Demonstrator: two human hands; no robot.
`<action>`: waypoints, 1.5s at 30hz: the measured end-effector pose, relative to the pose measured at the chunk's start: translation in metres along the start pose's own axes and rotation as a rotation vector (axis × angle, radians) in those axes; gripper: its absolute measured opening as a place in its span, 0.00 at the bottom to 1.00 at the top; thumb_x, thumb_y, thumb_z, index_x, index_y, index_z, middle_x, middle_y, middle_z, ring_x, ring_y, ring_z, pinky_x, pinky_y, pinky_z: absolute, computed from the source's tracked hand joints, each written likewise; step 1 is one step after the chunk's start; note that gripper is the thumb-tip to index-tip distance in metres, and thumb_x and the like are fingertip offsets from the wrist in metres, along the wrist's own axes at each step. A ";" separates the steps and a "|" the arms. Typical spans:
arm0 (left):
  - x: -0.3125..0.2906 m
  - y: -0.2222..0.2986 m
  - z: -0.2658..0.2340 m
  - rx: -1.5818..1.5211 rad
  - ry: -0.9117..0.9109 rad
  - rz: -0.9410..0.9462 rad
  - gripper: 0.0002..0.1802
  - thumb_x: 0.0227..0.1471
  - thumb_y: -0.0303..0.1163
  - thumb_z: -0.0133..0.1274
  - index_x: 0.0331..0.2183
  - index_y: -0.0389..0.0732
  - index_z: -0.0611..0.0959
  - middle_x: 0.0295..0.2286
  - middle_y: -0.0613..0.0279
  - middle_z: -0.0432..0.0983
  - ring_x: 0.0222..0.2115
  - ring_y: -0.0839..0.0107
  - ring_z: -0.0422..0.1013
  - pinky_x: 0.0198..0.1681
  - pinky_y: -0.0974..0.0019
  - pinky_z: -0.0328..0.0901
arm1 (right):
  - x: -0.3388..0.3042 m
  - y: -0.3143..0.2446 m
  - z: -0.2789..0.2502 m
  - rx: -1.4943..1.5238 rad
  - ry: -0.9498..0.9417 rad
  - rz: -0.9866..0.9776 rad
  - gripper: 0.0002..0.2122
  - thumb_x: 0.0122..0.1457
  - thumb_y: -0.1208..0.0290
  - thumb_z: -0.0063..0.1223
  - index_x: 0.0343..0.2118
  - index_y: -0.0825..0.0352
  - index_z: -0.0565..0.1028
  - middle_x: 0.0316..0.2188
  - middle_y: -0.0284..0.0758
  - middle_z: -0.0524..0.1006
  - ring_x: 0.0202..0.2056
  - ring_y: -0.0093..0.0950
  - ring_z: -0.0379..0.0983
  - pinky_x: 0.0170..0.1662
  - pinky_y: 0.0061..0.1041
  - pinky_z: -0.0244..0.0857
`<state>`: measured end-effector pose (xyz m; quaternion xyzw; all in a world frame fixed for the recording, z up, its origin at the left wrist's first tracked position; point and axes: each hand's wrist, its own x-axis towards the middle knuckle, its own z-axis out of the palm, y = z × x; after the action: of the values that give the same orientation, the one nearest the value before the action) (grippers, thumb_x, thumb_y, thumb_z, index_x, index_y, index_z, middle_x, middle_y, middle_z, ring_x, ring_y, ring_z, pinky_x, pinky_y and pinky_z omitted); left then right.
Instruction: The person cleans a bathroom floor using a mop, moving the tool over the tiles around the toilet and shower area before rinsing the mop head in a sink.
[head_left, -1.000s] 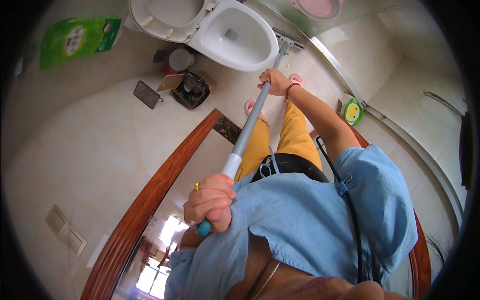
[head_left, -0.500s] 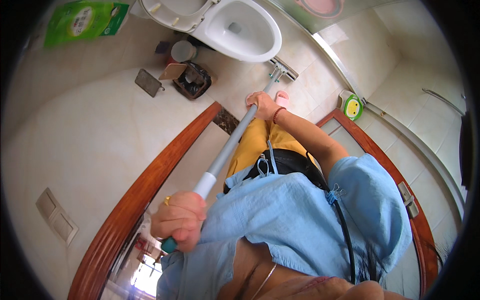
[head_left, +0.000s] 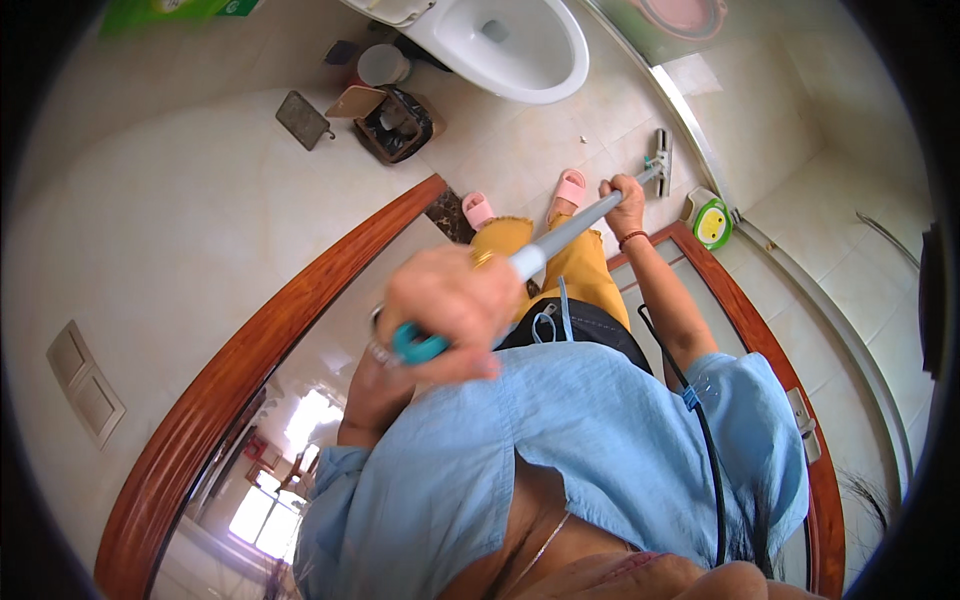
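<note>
While the left hand [head_left: 450, 305] wraps around the top of the mop [head_left: 580, 224], right by its round, blue-green end, the right hand [head_left: 625, 205] holds the pole lower down. The left fingers are curled around it, but they are blurry, so I cannot tell how tightly they press together. The right fingers are bent around the pole, close to each other. The pole is long, round, smooth and gray, and it slants. Its flat, narrow mop head [head_left: 664, 162] is down on the shiny, pale tile floor [head_left: 530, 135], between a soft pink slipper [head_left: 570, 188] and a straight metal rail [head_left: 690, 122]. Near it is a green and white thing [head_left: 712, 222] with a round yellow middle. The smooth white toilet [head_left: 545, 96] is oval. A crinkly black bag [head_left: 392, 150] lines a bin.
</note>
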<state>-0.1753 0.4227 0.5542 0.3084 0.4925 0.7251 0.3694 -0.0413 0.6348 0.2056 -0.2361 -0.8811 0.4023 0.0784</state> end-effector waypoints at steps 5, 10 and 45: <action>-0.027 -0.006 -0.034 0.047 -0.012 0.164 0.10 0.38 0.25 0.55 0.13 0.36 0.74 0.12 0.61 0.68 0.13 0.66 0.64 0.23 0.63 0.61 | 0.002 -0.023 0.042 0.030 -0.025 -0.033 0.08 0.44 0.73 0.52 0.12 0.65 0.69 0.17 0.41 0.72 0.25 0.42 0.69 0.31 0.38 0.63; -0.096 0.029 -0.060 0.179 0.163 0.220 0.10 0.42 0.26 0.52 0.14 0.38 0.73 0.13 0.60 0.69 0.14 0.67 0.66 0.22 0.63 0.60 | -0.008 -0.076 0.110 0.087 -0.079 -0.161 0.06 0.39 0.76 0.54 0.13 0.65 0.67 0.16 0.39 0.70 0.25 0.40 0.68 0.30 0.34 0.63; -0.193 -0.007 -0.035 0.334 0.049 0.077 0.12 0.47 0.33 0.58 0.17 0.41 0.76 0.19 0.63 0.71 0.27 0.64 0.69 0.43 0.55 0.62 | -0.029 -0.044 0.095 -0.080 -0.164 -0.269 0.08 0.42 0.77 0.52 0.14 0.66 0.64 0.16 0.40 0.67 0.24 0.41 0.66 0.29 0.35 0.60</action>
<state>-0.0985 0.2454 0.5201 0.3664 0.6027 0.6543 0.2728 -0.0620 0.5323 0.1771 -0.0852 -0.9235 0.3706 0.0496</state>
